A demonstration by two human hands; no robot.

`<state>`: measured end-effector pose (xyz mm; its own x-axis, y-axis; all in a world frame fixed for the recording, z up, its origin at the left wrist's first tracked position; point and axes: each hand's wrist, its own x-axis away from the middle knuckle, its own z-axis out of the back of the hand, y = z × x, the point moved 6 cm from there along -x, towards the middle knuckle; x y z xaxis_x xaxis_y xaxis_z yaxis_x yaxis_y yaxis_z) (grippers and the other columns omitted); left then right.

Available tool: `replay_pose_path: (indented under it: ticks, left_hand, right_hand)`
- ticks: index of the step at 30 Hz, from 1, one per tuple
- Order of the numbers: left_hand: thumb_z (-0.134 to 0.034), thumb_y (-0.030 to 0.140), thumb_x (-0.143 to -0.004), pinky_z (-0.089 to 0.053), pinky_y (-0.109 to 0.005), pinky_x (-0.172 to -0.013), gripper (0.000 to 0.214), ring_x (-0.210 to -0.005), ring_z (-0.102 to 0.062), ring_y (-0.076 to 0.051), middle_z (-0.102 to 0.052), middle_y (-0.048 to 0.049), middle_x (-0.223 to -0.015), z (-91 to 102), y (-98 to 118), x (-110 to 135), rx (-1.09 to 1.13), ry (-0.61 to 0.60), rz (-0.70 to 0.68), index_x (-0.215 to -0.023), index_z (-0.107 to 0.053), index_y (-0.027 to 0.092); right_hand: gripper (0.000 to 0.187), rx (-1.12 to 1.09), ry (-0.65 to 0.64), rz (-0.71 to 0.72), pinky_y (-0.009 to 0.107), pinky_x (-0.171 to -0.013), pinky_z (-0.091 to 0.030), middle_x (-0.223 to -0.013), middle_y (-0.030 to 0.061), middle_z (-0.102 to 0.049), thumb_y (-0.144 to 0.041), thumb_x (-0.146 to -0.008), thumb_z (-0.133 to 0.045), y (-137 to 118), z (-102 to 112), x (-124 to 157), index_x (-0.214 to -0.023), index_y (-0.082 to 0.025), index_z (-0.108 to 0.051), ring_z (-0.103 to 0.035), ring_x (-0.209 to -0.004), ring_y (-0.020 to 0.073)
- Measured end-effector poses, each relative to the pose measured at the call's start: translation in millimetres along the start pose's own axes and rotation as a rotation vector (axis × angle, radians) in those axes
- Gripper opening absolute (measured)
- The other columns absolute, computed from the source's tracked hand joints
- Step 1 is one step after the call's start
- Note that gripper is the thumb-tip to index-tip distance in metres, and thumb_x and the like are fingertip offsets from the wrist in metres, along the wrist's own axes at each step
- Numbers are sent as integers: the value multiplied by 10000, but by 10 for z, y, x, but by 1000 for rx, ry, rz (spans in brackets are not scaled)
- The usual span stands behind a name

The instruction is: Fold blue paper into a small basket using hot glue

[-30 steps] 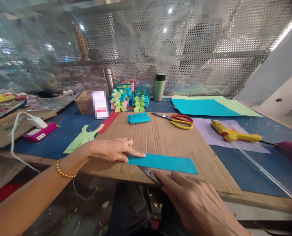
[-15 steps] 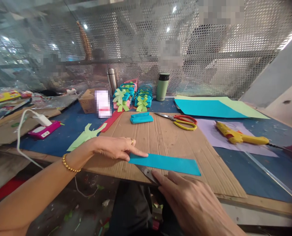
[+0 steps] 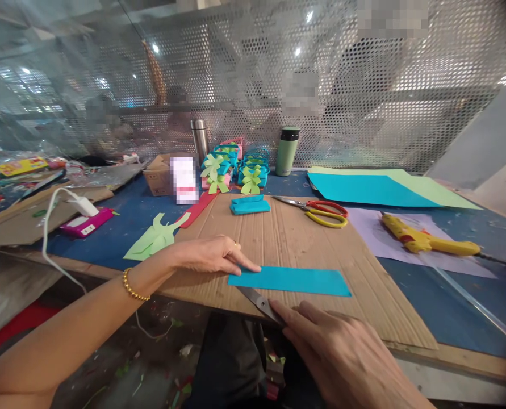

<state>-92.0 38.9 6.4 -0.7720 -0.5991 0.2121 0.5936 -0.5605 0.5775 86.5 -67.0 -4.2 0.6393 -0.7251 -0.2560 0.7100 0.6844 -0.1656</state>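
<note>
A long blue paper strip (image 3: pixel 291 280) lies flat on a sheet of corrugated cardboard (image 3: pixel 287 238). My left hand (image 3: pixel 210 255) rests on the cardboard with its fingers together and the forefinger tip pressing the strip's left end. My right hand (image 3: pixel 342 352) is at the near edge of the cardboard, fingers closed round the handle end of a pair of scissors whose grey blades (image 3: pixel 259 301) point up-left, just under the strip's left end. The handles are hidden under my hand.
Red and yellow scissors (image 3: pixel 321 211), a folded blue piece (image 3: pixel 249 204), a yellow glue gun (image 3: pixel 427 241), blue and green sheets (image 3: pixel 376 187), paper bows (image 3: pixel 231 170), two flasks (image 3: pixel 287 150), a small box (image 3: pixel 159 173), a pink phone (image 3: pixel 86 221) on a charger.
The view has drifted a little, so everything sits slightly further right. Both hands, the strip and the blades keep the same places relative to each other.
</note>
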Motion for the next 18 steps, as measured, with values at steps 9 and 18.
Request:
replay_pose_path:
  ticks: [9,18]
  left_hand:
    - [-538,162,-939,-376,-271,-722,410,-723,-482,-139,-601,-30,-867,-13,0,-3,-13,12,-19,-1299,-662,314]
    - [-492,122,-942,-379,-271,-726,449,-719,-465,-140,-589,-28,-856,-29,2,5,-50,29,-27,-1299,-658,339]
  right_hand:
    - [389,-27,-8,-1,205,-503,-394,-777,15,-676,-172,-970,-430,-1,4,26,-1309,-282,-586,-638,-580,127]
    - [383,-108,-115,114,215,-527,-435,-799,17,-680,-133,-918,-492,-192,43,22,-1209,-324,-651,-645,-624,138]
